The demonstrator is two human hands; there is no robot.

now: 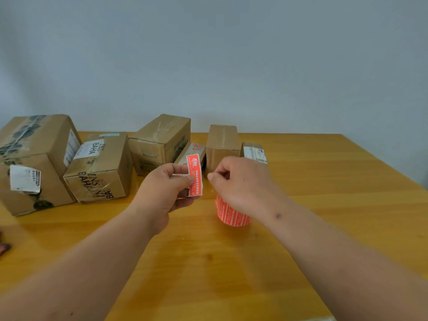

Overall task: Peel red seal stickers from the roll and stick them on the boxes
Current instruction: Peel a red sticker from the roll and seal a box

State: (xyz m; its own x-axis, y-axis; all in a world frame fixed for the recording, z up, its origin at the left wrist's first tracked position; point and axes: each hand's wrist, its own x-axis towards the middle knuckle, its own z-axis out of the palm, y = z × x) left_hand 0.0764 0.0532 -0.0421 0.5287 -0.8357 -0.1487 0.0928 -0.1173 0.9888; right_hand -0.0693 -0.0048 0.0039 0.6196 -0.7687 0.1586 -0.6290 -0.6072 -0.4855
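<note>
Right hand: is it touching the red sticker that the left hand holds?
Apart. The head view shows a strip of table between the right hand, with pinched fingertips, and the red sticker gripped by the left hand.

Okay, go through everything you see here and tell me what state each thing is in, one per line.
left hand: pinching a sticker
red seal sticker: upright, on its white backing
right hand: fingers curled, holding nothing visible
sticker roll: standing on the table, partly hidden by the right hand
cardboard boxes: closed, taped
</note>
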